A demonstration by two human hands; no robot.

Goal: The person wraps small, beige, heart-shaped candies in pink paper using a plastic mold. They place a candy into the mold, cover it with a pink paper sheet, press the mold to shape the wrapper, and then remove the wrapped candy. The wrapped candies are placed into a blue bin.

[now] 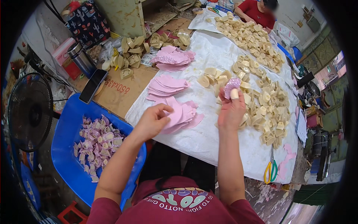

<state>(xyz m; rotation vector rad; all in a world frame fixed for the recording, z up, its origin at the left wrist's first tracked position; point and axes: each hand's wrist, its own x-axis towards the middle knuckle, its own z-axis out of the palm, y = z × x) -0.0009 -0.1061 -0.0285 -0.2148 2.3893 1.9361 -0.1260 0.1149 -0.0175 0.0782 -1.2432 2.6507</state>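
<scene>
My left hand (154, 119) is closed, thumb and forefinger pinching the edge of a pink cut piece (174, 112) on the nearest stack. Raised over the table, my right hand (232, 108) grips a glittery pink piece (232, 85), its thumb wrapped in a pale covering. That piece looks like a heel cover; whether a heel sits inside cannot be made out. Two more stacks of pink pieces, one plain (169, 85) and one with glitter (173, 58), lie farther back. Beige plastic shoe heels (266, 98) are heaped beyond and right of my right hand.
A blue tub (67, 149) at my left holds pink-covered heels (100, 138). Scissors (271, 170) lie at the table's right front, beside pink scraps (286, 160). A phone (93, 86), flask (81, 59) and fan (30, 112) stand left. A person in red (257, 15) sits behind another heel pile (246, 37).
</scene>
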